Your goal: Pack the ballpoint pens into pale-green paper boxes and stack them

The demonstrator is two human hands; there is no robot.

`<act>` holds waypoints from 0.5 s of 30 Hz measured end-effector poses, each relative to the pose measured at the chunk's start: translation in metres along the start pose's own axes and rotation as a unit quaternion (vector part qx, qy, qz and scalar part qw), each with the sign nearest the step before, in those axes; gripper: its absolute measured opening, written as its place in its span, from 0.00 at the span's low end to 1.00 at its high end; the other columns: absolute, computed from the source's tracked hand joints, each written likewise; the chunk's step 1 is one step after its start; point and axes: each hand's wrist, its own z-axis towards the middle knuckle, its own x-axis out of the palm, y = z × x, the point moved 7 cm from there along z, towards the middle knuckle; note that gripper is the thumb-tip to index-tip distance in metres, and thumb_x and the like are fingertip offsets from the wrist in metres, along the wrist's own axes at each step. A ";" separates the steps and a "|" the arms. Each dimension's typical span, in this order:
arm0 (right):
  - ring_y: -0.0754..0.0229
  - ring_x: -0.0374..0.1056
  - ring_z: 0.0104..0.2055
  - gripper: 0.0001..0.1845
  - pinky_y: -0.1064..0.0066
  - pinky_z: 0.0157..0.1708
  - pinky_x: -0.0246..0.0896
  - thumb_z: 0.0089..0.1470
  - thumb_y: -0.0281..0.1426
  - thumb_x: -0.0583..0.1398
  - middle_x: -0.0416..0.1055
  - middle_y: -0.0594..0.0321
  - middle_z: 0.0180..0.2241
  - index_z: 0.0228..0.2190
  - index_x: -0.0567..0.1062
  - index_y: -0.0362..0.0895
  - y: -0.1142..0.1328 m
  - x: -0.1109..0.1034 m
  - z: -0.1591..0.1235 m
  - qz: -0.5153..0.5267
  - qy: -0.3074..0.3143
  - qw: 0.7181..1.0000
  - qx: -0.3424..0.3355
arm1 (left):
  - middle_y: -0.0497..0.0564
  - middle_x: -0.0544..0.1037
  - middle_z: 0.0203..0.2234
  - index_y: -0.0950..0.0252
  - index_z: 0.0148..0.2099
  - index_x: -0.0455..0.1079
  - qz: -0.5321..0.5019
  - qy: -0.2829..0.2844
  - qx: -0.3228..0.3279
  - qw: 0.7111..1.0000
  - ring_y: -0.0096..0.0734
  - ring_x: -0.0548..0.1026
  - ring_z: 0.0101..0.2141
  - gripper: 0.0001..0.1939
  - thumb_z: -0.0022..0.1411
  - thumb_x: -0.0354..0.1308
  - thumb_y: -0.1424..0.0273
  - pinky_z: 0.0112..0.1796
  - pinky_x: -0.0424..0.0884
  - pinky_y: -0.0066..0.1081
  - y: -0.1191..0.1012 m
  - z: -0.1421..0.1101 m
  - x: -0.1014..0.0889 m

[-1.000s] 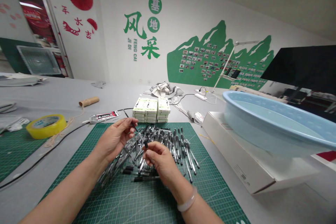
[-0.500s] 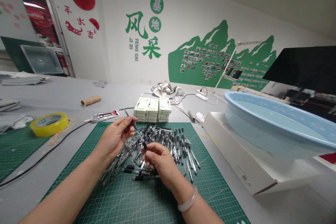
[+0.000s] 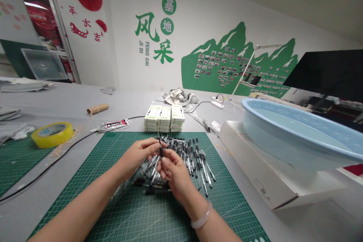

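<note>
Over the pile of clear-barrelled pens with black caps (image 3: 195, 162), my left hand (image 3: 143, 151) and my right hand (image 3: 174, 168) are close together. Both are closed on one black-ended pen (image 3: 161, 152), held steeply between thumbs and fingertips. My left fingers pinch its upper part, and my right fingers grip lower down. Much of this pen is hidden by the fingers. Several capped pens (image 3: 153, 191) lie separately at the near side of the pile. Everything rests on a green cutting mat (image 3: 136, 219).
Behind the pile stand stacked small white-green boxes (image 3: 164, 117). To the left are a yellow tape roll (image 3: 52, 135), a wooden handle (image 3: 98, 109), a glue packet (image 3: 113, 124) and a black cable. At right, a blue basin (image 3: 283, 140) rests on a white box (image 3: 255, 170).
My left hand has moved right and slightly down, closer to my right hand. The pen between them has turned steeper, with less of it showing. My right hand has risen slightly.
</note>
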 end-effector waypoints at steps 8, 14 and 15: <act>0.69 0.59 0.19 0.14 0.79 0.18 0.42 0.49 0.36 0.63 0.71 0.65 0.23 0.38 0.69 0.45 -0.002 0.003 -0.001 -0.015 0.009 1.000 0.011 | 0.50 0.74 0.25 0.65 0.37 0.78 0.003 -0.001 -0.006 1.000 0.29 0.66 0.26 0.16 0.56 0.57 0.59 0.28 0.61 0.25 0.001 0.001 -0.006; 0.70 0.58 0.20 0.15 0.79 0.17 0.41 0.49 0.38 0.63 0.70 0.64 0.23 0.36 0.72 0.43 0.004 0.000 0.000 -0.016 -0.010 1.000 0.000 | 0.52 0.79 0.32 0.61 0.40 0.77 0.186 -0.015 0.003 0.983 0.36 0.72 0.32 0.17 0.55 0.56 0.57 0.32 0.65 0.28 0.008 0.014 -0.047; 0.70 0.58 0.19 0.15 0.79 0.17 0.41 0.49 0.38 0.63 0.70 0.64 0.23 0.36 0.72 0.42 0.004 -0.001 0.000 -0.018 -0.012 1.000 -0.003 | 0.51 0.79 0.31 0.60 0.37 0.77 0.260 -0.031 0.011 0.965 0.37 0.72 0.33 0.15 0.53 0.56 0.58 0.33 0.65 0.29 0.011 0.017 -0.060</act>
